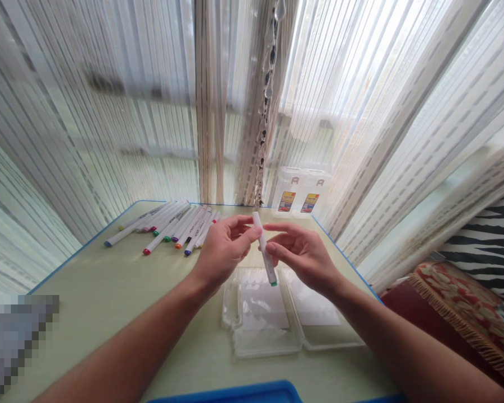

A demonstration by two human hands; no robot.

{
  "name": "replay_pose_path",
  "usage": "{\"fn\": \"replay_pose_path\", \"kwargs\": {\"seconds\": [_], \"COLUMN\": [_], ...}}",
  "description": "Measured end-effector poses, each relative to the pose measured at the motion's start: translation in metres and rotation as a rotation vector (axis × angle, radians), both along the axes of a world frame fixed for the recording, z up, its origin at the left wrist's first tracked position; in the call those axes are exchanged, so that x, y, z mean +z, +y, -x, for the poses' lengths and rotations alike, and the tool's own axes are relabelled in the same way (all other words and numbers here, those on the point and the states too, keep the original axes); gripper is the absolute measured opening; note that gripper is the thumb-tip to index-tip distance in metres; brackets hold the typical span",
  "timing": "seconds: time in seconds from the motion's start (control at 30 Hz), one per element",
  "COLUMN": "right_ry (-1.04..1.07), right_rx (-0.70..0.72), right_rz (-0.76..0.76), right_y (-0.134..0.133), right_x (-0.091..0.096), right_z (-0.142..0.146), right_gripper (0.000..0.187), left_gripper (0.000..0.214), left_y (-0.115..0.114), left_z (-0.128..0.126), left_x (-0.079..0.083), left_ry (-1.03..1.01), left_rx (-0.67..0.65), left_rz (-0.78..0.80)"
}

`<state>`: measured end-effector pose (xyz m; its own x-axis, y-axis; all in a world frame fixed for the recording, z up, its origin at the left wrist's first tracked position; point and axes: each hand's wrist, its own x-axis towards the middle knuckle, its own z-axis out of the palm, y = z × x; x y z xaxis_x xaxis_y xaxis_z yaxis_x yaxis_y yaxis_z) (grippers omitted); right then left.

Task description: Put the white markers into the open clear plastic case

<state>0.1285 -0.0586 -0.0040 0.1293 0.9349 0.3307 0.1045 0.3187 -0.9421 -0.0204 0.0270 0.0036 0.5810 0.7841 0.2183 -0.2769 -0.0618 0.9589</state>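
Note:
Between my two hands is a white marker (pixel 264 252) with a green end pointing down toward me. My left hand (pixel 227 246) pinches its upper part between thumb and fingers. On the other side, my right hand (pixel 300 252) grips the marker lower down with the thumb and curled fingers. Below them a clear plastic case (pixel 266 347) lies opened flat on the table, with pale sheets visible in its two halves. To the left, a loose pile of white markers (pixel 180 226) with coloured ends lies on the table.
Two clear cases (pixel 303 178) with yellow-and-blue labels stand upright at the table's back right. The pale green table (pixel 109 313) has a blue rim. A blue object (pixel 231 393) lies at the near edge. String curtains (pixel 151 101) hang behind; a fringed patterned cloth (pixel 466 302) is at right.

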Motion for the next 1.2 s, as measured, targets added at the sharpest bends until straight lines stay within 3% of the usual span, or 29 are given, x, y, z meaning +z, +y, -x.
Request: {"fn": "replay_pose_path", "kwargs": {"seconds": [0.23, 0.43, 0.53, 0.67, 0.83, 1.03, 1.2], "right_ry": [0.115, 0.119, 0.099, 0.085, 0.094, 0.045, 0.039], "right_rx": [0.041, 0.041, 0.065, 0.119, 0.214, 0.360, 0.325], "right_rz": [0.124, 0.149, 0.143, 0.165, 0.312, 0.410, 0.444], "right_y": [0.002, 0.003, 0.003, 0.000, -0.005, -0.004, -0.004], "right_x": [0.002, 0.000, 0.000, 0.002, 0.004, -0.009, -0.013], "right_z": [-0.001, -0.001, -0.001, 0.000, 0.004, 0.013, 0.018], "right_gripper": [0.074, 0.084, 0.079, 0.065, 0.057, 0.051, 0.051], "left_gripper": [0.043, 0.057, 0.056, 0.038, 0.029, 0.026, 0.027], "left_y": [0.004, 0.004, 0.003, 0.009, 0.021, 0.021, 0.021], "left_z": [0.001, 0.004, 0.003, 0.004, 0.007, 0.003, 0.003], "left_x": [-0.004, -0.002, -0.002, -0.008, -0.015, -0.016, -0.017], "left_ry": [0.090, 0.153, 0.177, 0.175, 0.289, 0.450, 0.511], "left_rx": [-0.037, -0.051, -0.047, 0.009, 0.129, 0.083, 0.098], "left_rz": [-0.042, -0.093, -0.143, -0.239, -0.358, -0.488, -0.557]}}
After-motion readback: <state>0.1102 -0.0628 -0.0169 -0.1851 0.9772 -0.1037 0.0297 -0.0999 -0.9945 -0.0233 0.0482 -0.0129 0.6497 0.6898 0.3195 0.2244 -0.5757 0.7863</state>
